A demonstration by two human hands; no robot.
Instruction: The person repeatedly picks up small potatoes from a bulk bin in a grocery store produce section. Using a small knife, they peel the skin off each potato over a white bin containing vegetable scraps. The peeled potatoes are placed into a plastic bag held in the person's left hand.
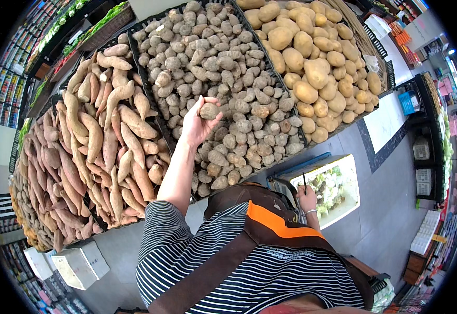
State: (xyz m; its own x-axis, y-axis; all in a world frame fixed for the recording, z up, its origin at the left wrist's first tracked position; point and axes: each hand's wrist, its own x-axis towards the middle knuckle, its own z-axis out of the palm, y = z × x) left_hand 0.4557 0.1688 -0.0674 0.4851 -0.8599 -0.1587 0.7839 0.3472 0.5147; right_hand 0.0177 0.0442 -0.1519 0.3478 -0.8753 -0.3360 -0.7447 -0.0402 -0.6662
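Observation:
My left hand [195, 125] is raised over a heap of small taro corms [244, 125], its fingers curled around one round brown taro corm [209, 111]. Down to the right, my right hand [308, 199] grips a thin dark object [304, 179], seen nearly edge-on, so its kind is unclear. That hand is above the near side of a white foam box [354, 180], which has pale green leaf trimmings [328, 196] in it. A bracelet circles the right wrist.
Sweet potatoes [111, 145] fill the display left of the taro, and potatoes [305, 78] lie to its right. Black plastic dividers [150, 92] separate the heaps. More foam boxes [81, 263] stand on the grey floor [381, 208] at lower left. Shelves line both sides.

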